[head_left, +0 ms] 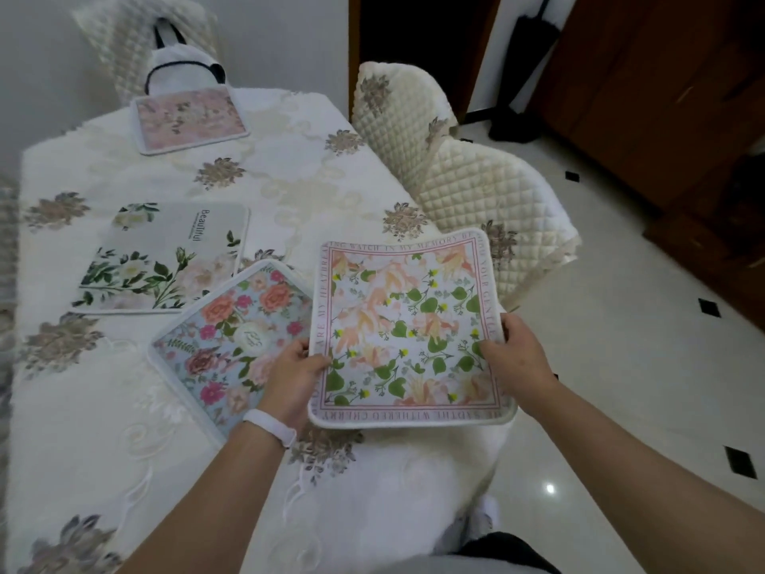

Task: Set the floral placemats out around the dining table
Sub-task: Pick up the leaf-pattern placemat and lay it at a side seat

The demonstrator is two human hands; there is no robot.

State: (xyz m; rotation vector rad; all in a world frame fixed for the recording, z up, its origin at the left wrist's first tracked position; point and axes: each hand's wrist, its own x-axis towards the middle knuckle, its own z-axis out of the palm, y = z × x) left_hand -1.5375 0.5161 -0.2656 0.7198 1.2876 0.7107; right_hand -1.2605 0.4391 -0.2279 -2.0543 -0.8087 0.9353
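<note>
Both hands, left and right, pinch opposite edges of the peach mat, keeping it flat. It hangs over the table's right edge, probably bound for the chair side, the three other mats lying elsewhere.

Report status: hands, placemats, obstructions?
Left hand and right hand grip peach-bordered placemat. Three placemats laid. Blue placemat partly under it.

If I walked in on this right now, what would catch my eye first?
Probably the peach-and-green floral placemat, held by both hands, left hand and right hand, over the table's near right edge. Next, three more mats on the tablecloth: a blue rose mat, a white "Beautiful" mat and a pink mat at the far end.
</note>
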